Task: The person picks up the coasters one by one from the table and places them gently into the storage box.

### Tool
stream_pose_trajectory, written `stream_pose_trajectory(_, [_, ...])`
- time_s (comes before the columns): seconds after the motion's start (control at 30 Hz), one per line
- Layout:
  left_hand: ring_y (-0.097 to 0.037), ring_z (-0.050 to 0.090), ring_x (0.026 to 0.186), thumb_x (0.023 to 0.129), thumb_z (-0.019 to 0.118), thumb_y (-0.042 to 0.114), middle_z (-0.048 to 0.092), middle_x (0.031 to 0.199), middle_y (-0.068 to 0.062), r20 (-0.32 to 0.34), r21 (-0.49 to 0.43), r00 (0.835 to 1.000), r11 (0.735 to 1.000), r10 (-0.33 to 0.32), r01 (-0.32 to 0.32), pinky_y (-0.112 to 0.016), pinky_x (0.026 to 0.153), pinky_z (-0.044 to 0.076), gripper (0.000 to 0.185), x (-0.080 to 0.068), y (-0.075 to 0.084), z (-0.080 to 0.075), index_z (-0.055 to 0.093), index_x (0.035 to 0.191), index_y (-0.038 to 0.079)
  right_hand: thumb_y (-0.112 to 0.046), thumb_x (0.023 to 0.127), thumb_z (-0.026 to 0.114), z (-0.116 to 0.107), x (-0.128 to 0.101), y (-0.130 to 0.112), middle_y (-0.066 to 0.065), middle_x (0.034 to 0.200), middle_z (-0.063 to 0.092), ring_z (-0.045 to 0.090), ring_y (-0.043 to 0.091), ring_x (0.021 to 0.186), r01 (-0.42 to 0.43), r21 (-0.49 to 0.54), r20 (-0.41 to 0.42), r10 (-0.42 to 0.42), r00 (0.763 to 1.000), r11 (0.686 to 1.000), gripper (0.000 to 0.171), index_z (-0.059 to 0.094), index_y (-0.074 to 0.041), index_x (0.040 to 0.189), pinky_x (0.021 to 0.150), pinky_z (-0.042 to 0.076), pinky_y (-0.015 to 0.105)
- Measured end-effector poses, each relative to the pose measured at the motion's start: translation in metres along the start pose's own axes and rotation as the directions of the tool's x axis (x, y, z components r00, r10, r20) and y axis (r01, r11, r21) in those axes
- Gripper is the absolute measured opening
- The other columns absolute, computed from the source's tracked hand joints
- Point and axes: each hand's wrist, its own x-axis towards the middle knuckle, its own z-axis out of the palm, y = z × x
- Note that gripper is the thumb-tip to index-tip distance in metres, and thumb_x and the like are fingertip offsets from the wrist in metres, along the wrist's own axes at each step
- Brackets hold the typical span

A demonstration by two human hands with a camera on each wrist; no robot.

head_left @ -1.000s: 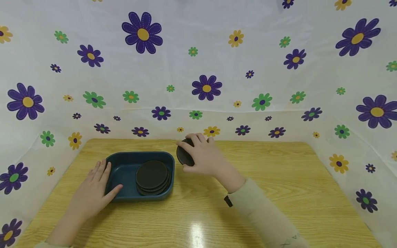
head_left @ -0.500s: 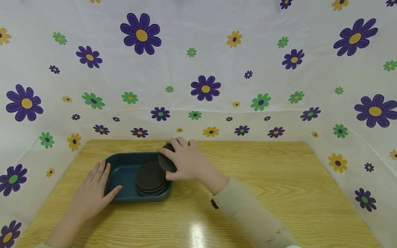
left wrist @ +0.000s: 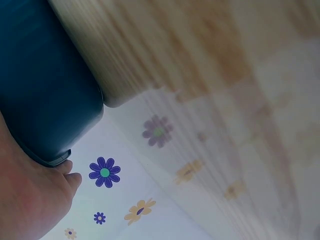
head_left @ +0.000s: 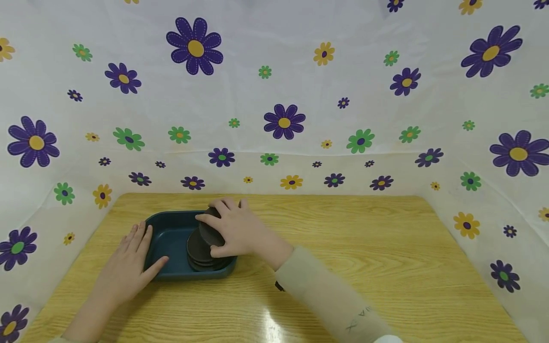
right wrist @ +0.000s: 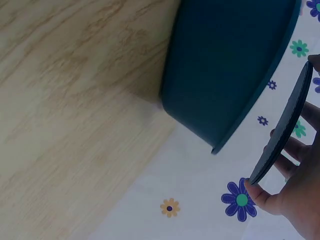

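Note:
A dark teal tray [head_left: 168, 229] sits on the wooden table [head_left: 364, 247] at the left. Inside it lies a stack of dark round discs [head_left: 196, 251]. My right hand [head_left: 231, 228] grips one more dark disc [head_left: 210, 232] by its edge, tilted, just above the stack. In the right wrist view the disc [right wrist: 282, 125] shows edge-on between my fingertips, beside the tray [right wrist: 225, 65]. My left hand [head_left: 128, 267] rests flat on the table with straight fingers against the tray's left wall; the left wrist view shows the tray [left wrist: 40, 85] wall close up.
A white cloth with purple, green and yellow flowers [head_left: 283, 121] walls the table at the back and both sides. The table's right half shows bare wood, with a light glare near the front edge [head_left: 272, 326].
My right hand carried the disc leftwards from the table behind the tray to over the stack in the tray. The left hand stayed where it was.

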Motion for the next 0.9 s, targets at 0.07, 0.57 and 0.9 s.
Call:
stream_pose_trajectory(0.07, [-0.051,0.015,0.162,0.104,0.060,0.056,0.021,0.171,-0.036,0.002,0.000,1.000,1.000,0.000,0.000,-0.063,0.134,0.011,0.097,0.000,0.000,0.000,0.022,0.165,-0.010,-0.063,0.093,0.061,0.002,0.004,-0.003,0.004,0.165,0.041,0.040,0.026,0.150,0.008,-0.008,0.009,-0.008,1.000,1.000,0.077,0.038,-0.041,0.164,0.112,0.046,0.055])
stream_pose_trajectory(0.57, [-0.050,0.011,0.163,0.105,0.058,0.057,0.017,0.172,-0.036,0.013,-0.005,1.000,1.000,-0.002,0.002,-0.060,0.136,0.007,0.097,0.000,-0.001,0.001,0.019,0.166,-0.009,-0.068,0.094,0.063,0.019,0.029,-0.025,0.000,0.167,0.038,0.036,0.023,0.153,0.061,-0.018,0.095,-0.059,0.994,0.998,0.079,0.037,-0.043,0.164,0.118,0.044,0.057])
stream_pose_trajectory(0.9, [-0.050,0.012,0.163,0.105,0.059,0.056,0.019,0.172,-0.035,0.008,0.000,1.000,1.000,0.003,-0.003,-0.060,0.136,0.009,0.096,-0.001,0.000,0.001,0.022,0.165,-0.008,-0.071,0.095,0.062,0.034,0.034,-0.033,-0.003,0.168,0.036,0.037,0.019,0.153,0.061,0.001,0.165,-0.061,0.984,0.998,0.079,0.034,-0.046,0.164,0.119,0.044,0.054])
